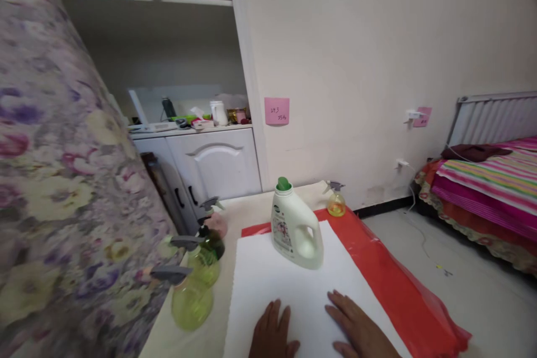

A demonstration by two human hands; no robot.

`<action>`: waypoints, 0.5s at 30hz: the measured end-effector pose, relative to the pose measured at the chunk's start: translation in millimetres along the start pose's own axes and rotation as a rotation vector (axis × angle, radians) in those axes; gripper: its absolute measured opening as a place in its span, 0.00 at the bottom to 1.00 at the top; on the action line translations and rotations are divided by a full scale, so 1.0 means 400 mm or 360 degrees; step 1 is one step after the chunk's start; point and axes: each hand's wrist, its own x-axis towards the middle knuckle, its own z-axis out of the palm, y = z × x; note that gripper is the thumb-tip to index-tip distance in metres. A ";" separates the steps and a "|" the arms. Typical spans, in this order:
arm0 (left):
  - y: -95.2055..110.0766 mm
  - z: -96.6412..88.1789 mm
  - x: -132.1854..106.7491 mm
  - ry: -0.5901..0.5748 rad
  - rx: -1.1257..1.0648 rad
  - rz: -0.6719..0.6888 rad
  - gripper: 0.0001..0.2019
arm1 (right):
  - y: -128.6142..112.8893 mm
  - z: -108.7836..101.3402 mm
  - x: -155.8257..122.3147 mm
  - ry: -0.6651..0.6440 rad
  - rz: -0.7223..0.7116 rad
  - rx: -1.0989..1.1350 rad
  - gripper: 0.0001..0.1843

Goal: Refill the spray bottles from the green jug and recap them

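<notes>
My left hand lies flat on a large white sheet, its fingers apart and nothing in it. To its right, my right hand rests on the same sheet with fingers spread, also holding nothing. Beyond both hands a pale green detergent jug stands upright on the sheet, its handle toward the right. The jug's green spout shows at the top, and a printed label faces left. Neither hand touches the jug.
Several spray bottles line the table's left side, a yellow-green one nearest. Another spray bottle stands at the far right corner. Red plastic lies under the sheet and hangs over the right edge. A flowered curtain borders the left.
</notes>
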 end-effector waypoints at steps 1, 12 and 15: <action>0.010 -0.021 -0.007 -0.0075 -0.0056 -0.0049 0.27 | 0.002 0.008 -0.007 0.0002 0.0029 -0.0026 0.36; -0.076 -0.281 -0.029 0.0936 -0.0853 -0.1145 0.16 | 0.020 0.051 -0.050 0.0025 0.0240 0.0001 0.29; -0.163 -0.309 -0.044 0.1362 -0.0899 -0.1550 0.21 | 0.025 0.059 -0.054 0.0062 0.0265 0.0028 0.28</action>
